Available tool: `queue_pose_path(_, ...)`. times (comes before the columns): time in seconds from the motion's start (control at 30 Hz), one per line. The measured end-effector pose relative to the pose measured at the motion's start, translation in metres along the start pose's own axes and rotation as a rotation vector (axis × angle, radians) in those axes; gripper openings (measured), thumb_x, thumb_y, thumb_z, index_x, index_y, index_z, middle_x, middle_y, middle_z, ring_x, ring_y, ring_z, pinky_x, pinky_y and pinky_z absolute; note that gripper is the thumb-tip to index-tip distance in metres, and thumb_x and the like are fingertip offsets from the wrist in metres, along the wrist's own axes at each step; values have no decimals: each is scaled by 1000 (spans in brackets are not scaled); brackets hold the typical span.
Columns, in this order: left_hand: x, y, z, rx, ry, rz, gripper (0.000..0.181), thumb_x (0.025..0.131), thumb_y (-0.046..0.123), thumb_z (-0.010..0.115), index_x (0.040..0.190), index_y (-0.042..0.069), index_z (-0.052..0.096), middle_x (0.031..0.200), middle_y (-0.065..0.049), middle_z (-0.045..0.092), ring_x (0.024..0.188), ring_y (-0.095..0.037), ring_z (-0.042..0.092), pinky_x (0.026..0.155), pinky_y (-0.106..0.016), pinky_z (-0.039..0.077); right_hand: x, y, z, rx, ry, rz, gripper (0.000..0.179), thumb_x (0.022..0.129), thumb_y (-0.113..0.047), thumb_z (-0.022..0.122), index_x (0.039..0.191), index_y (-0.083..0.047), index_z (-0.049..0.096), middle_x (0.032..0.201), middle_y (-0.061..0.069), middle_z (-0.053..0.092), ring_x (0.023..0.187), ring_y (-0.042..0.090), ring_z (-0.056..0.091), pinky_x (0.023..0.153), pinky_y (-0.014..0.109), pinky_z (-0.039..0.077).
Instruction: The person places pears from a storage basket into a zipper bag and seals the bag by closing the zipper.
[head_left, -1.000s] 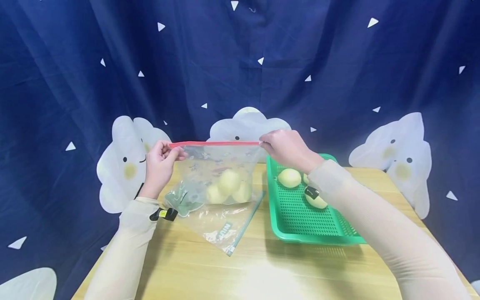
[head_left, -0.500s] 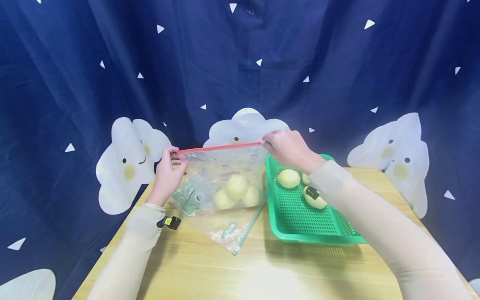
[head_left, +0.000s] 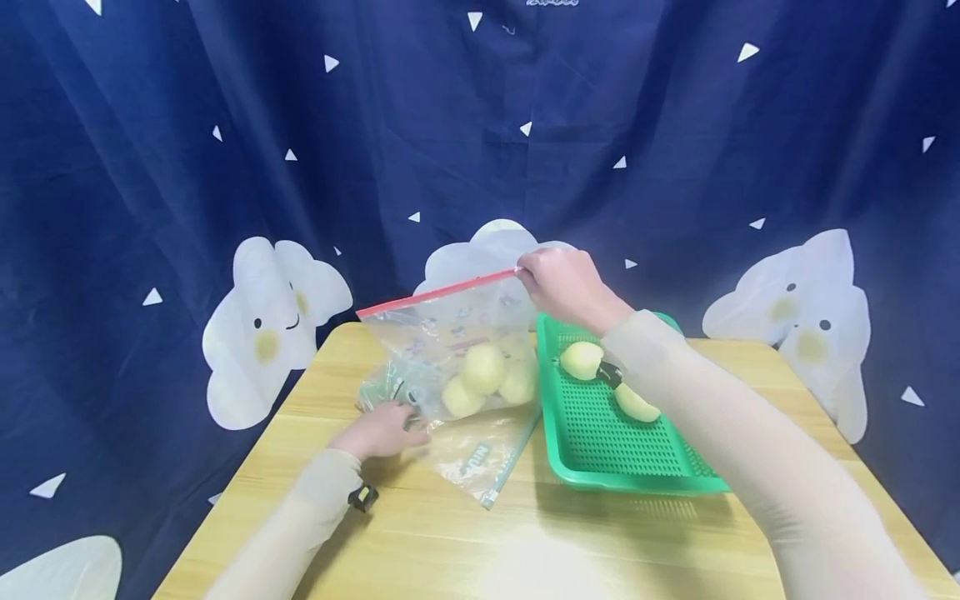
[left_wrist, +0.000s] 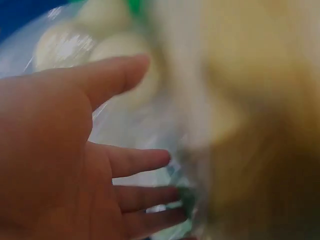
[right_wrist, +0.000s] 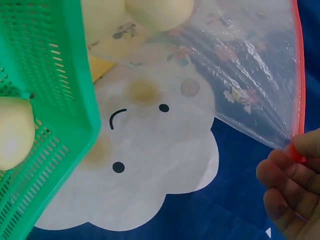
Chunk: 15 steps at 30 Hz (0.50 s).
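A clear zip bag (head_left: 442,329) with a red zip strip (head_left: 435,294) hangs tilted, its right corner higher than its left. Inside lie pale yellow round fruits (head_left: 483,369). My right hand (head_left: 564,286) pinches the red strip's right end, as the right wrist view also shows at the red tip (right_wrist: 295,154). Lower down, my left hand (head_left: 382,432) is beside the bag's lower left, off the strip. Its fingers look spread and fairly straight in the left wrist view, with the thumb (left_wrist: 117,75) in front of the fruits. Whether its fingertips touch the plastic, I cannot tell.
Under the hanging bag, a second clear bag (head_left: 457,467) with a teal zip lies on the wooden table (head_left: 420,542). To the right stands a green perforated basket (head_left: 622,481) holding pale fruits (head_left: 581,360), partly hidden by my right arm. A blue curtain (head_left: 450,125) hangs behind.
My left hand has let go of the red strip's left end and moved down toward the bag's lower left. The strip now slants, while my right hand still holds its right end.
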<state>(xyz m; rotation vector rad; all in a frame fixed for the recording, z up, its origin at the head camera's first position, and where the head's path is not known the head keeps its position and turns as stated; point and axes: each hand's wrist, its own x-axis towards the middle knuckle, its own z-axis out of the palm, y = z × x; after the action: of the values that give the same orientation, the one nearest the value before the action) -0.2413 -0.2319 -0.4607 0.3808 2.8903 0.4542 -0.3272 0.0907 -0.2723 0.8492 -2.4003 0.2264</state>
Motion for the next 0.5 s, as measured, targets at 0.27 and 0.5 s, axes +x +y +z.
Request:
queue_pose_path(0.27,-5,8,5,202,57,5,35,71,21,83,101,9,70,108,-13,66,100,-34,63,87,-59,52,16,0,12,2,-32,92,22,97,-20,57,79,-16,68,69,4,65,68,30,63,58,51,51)
queue_pose_path(0.5,-22,-24,-32,75,-12,-57,20,75,3,62,63,17,55,65,2,51,64,-17,48,58,-33,39,35,-2,17,-9,-17,106,25,99,-23,53,79,-15,66,73,7,67,70,33,65,61,53,52)
